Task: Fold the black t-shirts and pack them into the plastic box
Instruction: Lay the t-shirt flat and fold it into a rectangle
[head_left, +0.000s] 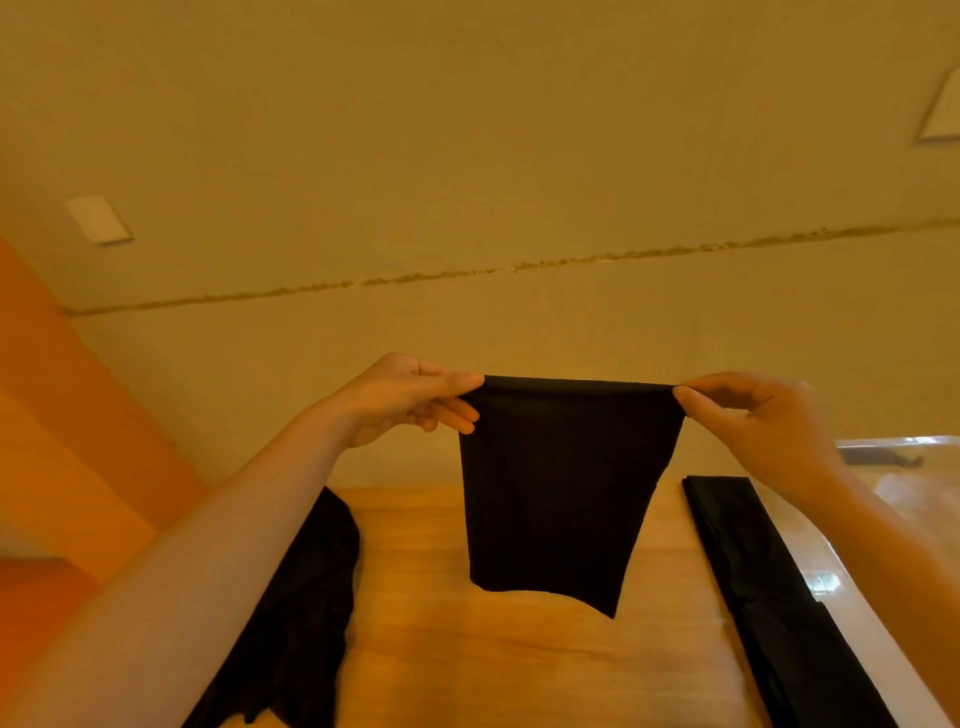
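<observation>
A folded black t-shirt (563, 488) hangs in the air above the middle of the wooden worktop (519, 665), held up by its top fold, with its lower edge dangling clear of the wood. The left hand (410, 397) pinches the top left corner between thumb and fingers (465, 382), and the right hand (753, 410) pinches the top right corner the same way, so the fold is stretched taut between them.

Toward the worktop's left edge lies a crumpled heap of black t-shirts (296, 613), partly hidden under the left forearm. On the right side a folded black garment (769, 592) lies flat in a long strip. Just beside it, at the right edge, stands the clear plastic box (898, 499). A pale wall (467, 156) rises behind the far edge.
</observation>
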